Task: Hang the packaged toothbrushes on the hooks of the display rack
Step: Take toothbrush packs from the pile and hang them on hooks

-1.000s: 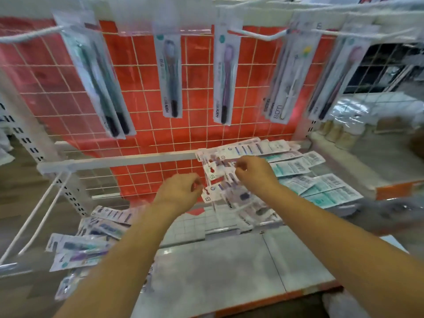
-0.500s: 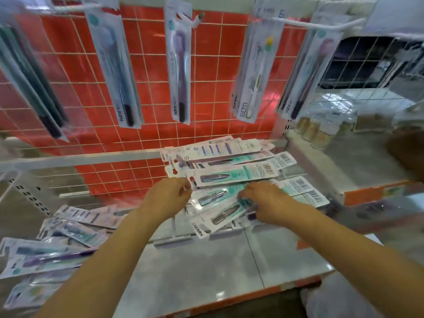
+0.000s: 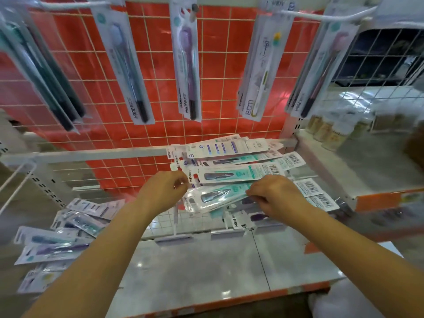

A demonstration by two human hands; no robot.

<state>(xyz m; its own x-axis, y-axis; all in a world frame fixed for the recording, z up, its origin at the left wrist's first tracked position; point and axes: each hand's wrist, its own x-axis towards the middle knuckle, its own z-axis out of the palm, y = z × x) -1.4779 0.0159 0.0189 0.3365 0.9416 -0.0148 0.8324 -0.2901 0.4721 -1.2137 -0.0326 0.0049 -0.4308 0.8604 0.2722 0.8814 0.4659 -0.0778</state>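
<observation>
A fanned stack of packaged toothbrushes [image 3: 238,173] lies across the white wire hooks at the middle of the rack. My left hand [image 3: 164,191] has its fingers curled at the stack's left end, by the hang tabs. My right hand [image 3: 274,195] pinches the edge of a teal-backed package [image 3: 215,195] near the front of the stack. Several packaged toothbrushes hang from upper hooks: a purple one [image 3: 187,65], a white one [image 3: 261,70] and a pale one [image 3: 124,70].
A white wire grid with a red backing [image 3: 218,88] forms the rack's back. More loose packages [image 3: 66,235] lie in a heap at lower left. A grey shelf [image 3: 195,267] with an orange edge lies below. Small bottles [image 3: 330,131] stand on the right shelf.
The view has tilted down and come closer. My right hand dropped from the upper packages to the front of the stack and took hold of a teal package; my left hand stays at the left end.
</observation>
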